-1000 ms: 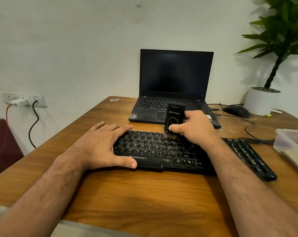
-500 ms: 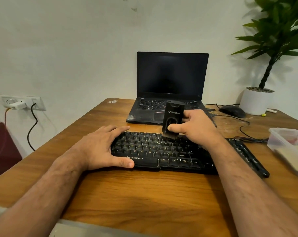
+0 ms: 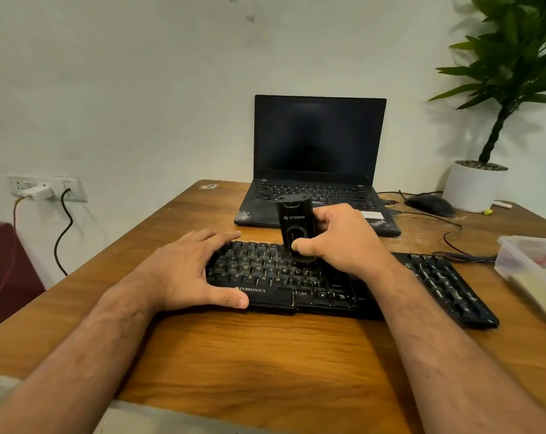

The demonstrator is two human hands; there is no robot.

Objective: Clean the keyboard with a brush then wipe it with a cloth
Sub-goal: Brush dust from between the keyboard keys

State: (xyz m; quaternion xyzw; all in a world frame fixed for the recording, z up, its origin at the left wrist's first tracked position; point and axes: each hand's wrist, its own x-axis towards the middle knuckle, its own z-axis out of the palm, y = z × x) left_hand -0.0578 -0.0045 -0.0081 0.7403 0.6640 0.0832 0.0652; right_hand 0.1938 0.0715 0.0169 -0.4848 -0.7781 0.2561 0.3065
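A black Zebronics keyboard point(image 3: 275, 277) lies across the wooden table point(image 3: 265, 355) in front of me. My right hand point(image 3: 340, 242) grips a black brush block point(image 3: 295, 223) held upright, its lower end down on the keys near the keyboard's middle. My left hand point(image 3: 187, 270) rests flat on the keyboard's left end, fingers spread straight over the keys and thumb along the front edge. The keyboard's right part runs out past my right forearm. A pale cloth-like thing lies in the plastic container point(image 3: 525, 258) at the right; I cannot tell what it is.
An open black laptop point(image 3: 318, 164) stands behind the keyboard. A black mouse point(image 3: 430, 205) with its cable and a potted plant point(image 3: 475, 186) sit at the back right. A wall socket with charger point(image 3: 40, 191) is at the left, above a dark red object.
The brush and my right hand have shifted slightly over the middle keys. My left hand has stayed on the keyboard's left end. The view has moved a little.
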